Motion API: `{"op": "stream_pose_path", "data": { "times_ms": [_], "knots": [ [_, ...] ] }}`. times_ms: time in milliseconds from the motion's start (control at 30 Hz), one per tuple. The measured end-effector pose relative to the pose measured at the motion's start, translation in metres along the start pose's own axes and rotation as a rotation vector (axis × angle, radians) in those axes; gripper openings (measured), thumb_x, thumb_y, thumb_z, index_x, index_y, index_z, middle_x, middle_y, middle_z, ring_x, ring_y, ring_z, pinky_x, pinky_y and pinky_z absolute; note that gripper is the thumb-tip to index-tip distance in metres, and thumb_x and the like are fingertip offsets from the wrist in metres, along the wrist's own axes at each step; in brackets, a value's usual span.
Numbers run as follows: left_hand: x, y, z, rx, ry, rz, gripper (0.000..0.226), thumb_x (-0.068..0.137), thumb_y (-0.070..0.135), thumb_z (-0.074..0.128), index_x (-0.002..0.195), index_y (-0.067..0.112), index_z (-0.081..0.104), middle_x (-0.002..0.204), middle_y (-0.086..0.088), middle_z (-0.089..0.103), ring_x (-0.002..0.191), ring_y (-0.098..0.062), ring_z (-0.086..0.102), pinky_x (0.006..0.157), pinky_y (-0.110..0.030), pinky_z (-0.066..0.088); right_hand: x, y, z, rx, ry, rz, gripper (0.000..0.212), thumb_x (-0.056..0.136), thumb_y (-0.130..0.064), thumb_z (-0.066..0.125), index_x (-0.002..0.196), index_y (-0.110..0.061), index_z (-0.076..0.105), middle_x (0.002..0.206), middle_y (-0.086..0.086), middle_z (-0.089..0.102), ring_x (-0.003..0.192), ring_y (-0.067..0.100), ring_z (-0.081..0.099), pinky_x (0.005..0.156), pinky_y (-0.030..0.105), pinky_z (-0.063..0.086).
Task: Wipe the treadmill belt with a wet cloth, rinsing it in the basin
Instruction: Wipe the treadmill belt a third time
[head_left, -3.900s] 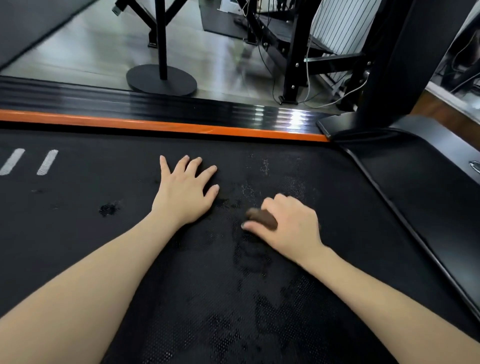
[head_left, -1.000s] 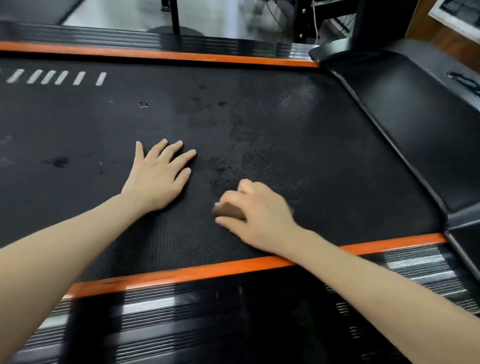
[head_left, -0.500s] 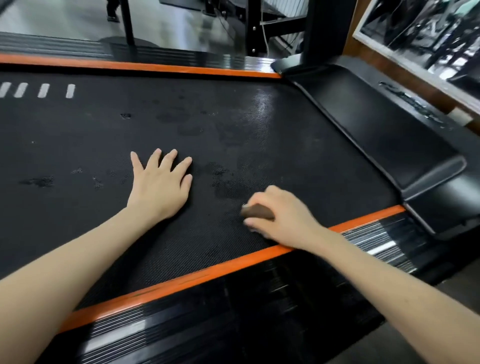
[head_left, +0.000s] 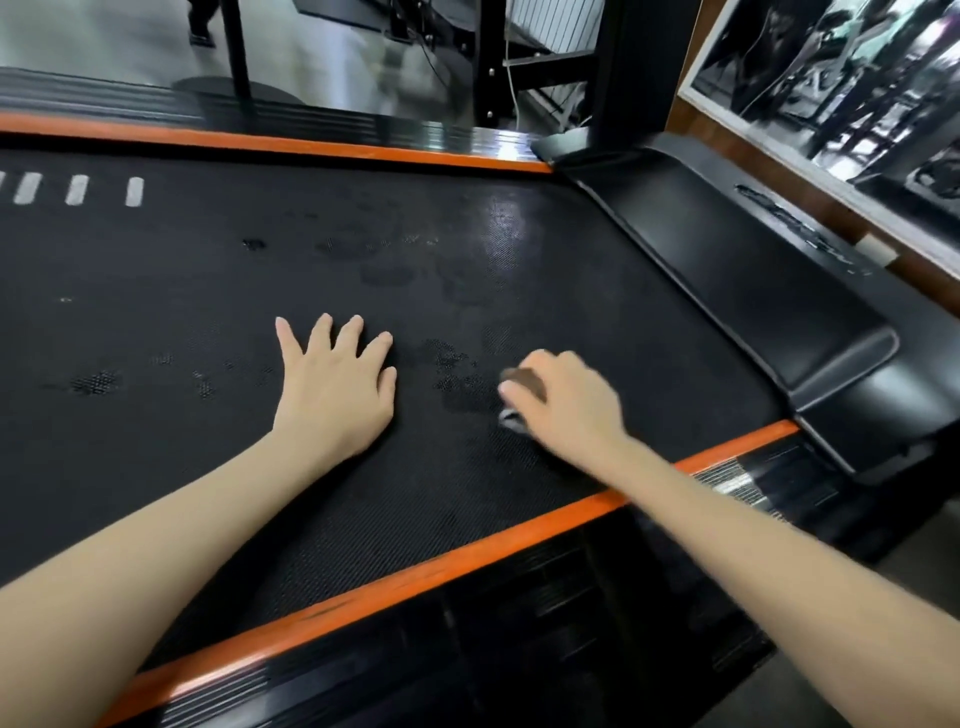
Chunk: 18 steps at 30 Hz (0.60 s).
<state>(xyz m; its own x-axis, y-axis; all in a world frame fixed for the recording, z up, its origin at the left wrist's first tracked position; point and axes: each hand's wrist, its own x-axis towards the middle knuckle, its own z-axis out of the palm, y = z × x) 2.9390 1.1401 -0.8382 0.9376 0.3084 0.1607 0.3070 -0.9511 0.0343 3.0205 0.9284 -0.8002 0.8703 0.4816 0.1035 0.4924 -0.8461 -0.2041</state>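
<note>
The black textured treadmill belt (head_left: 208, 291) fills most of the view, with dark wet patches across its middle and right part. My left hand (head_left: 337, 387) lies flat on the belt, fingers spread, holding nothing. To its right, my right hand (head_left: 563, 402) is closed on a small brown cloth (head_left: 527, 389), pressed against the belt near the orange front edge. Only a bit of the cloth shows under the fingers. No basin is in view.
Orange strips (head_left: 415, 571) border the belt front and back, with ribbed black side rails (head_left: 519, 639) beyond them. A black motor cover (head_left: 753, 291) and upright post (head_left: 639, 67) stand at the right. Gym equipment stands (head_left: 236, 47) are on the floor behind. A mirror (head_left: 841, 78) hangs at the right.
My right hand has slid the cloth toward me across the belt, close to the near orange edge. My left hand has shifted along the belt too, still flat. The view has swung right.
</note>
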Motion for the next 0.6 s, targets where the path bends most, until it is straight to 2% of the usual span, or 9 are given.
{"op": "stream_pose_path", "data": {
  "times_ms": [67,133,233,300,367,467,533,600],
  "knots": [
    [0.002,-0.002,-0.001,-0.037,0.005,-0.013,0.049,0.098,0.040,0.031,0.142,0.024,0.041,0.151,-0.008,0.033,0.140,-0.034,0.024,0.111,-0.062,0.003,-0.027,-0.036,0.005,0.019,-0.061,-0.225,0.038,0.082,-0.059,0.056,0.110,-0.033,0.058,0.098,0.000,0.049,0.096,0.025,0.054,0.076,0.036,0.047],
    [0.006,-0.007,-0.002,-0.067,0.013,-0.013,0.046,0.097,0.041,0.034,0.138,0.025,0.047,0.147,-0.007,0.040,0.136,-0.034,0.029,0.110,-0.063,0.003,-0.041,-0.046,0.003,0.020,-0.137,-0.346,0.050,0.075,-0.066,0.061,0.114,-0.036,0.056,0.095,-0.007,0.042,0.092,0.017,0.050,0.071,0.033,0.044],
    [0.011,-0.015,-0.001,-0.106,0.091,0.063,0.048,0.089,0.043,0.036,0.119,0.022,0.066,0.126,-0.011,0.059,0.118,-0.037,0.049,0.108,-0.067,0.011,-0.023,-0.030,-0.003,-0.019,-0.193,-0.367,0.048,0.071,-0.072,0.059,0.106,-0.040,0.054,0.091,-0.011,0.043,0.093,0.013,0.051,0.071,0.033,0.044],
    [0.017,-0.023,0.000,-0.113,0.140,0.097,0.050,0.086,0.043,0.035,0.110,0.019,0.070,0.115,-0.014,0.063,0.110,-0.038,0.054,0.106,-0.068,0.016,0.008,-0.018,0.003,0.019,-0.098,-0.263,0.041,0.074,-0.069,0.058,0.101,-0.038,0.056,0.091,-0.009,0.049,0.095,0.015,0.055,0.074,0.033,0.045],
    [0.026,-0.033,0.000,-0.072,0.154,0.106,0.055,0.086,0.045,0.030,0.114,0.019,0.068,0.120,-0.018,0.061,0.115,-0.040,0.051,0.107,-0.068,0.015,0.044,-0.010,0.016,0.038,0.026,-0.121,0.040,0.078,-0.067,0.057,0.101,-0.035,0.057,0.093,-0.005,0.053,0.096,0.021,0.059,0.075,0.033,0.044],
    [0.036,-0.043,-0.001,-0.029,0.102,0.031,0.061,0.090,0.052,0.020,0.135,0.026,0.052,0.143,-0.017,0.045,0.134,-0.040,0.034,0.110,-0.065,0.004,0.072,-0.012,0.025,-0.017,0.115,-0.014,0.044,0.083,-0.066,0.053,0.110,-0.031,0.056,0.095,-0.003,0.053,0.097,0.025,0.058,0.072,0.031,0.039],
    [0.039,-0.045,0.004,-0.016,0.068,-0.015,0.064,0.092,0.056,0.011,0.144,0.031,0.039,0.152,-0.014,0.033,0.141,-0.038,0.022,0.111,-0.062,-0.002,0.061,-0.018,0.021,0.013,0.110,-0.046,0.042,0.081,-0.065,0.054,0.107,-0.031,0.057,0.091,-0.006,0.049,0.095,0.023,0.058,0.069,0.030,0.037],
    [0.040,-0.044,0.009,-0.011,0.076,-0.006,0.073,0.087,0.060,0.002,0.145,0.032,0.036,0.152,-0.012,0.033,0.142,-0.037,0.021,0.111,-0.061,-0.003,0.034,-0.022,0.020,0.012,0.118,-0.222,0.040,0.078,-0.068,0.054,0.099,-0.034,0.059,0.086,-0.010,0.044,0.089,0.019,0.057,0.061,0.028,0.034]
  ]
}}
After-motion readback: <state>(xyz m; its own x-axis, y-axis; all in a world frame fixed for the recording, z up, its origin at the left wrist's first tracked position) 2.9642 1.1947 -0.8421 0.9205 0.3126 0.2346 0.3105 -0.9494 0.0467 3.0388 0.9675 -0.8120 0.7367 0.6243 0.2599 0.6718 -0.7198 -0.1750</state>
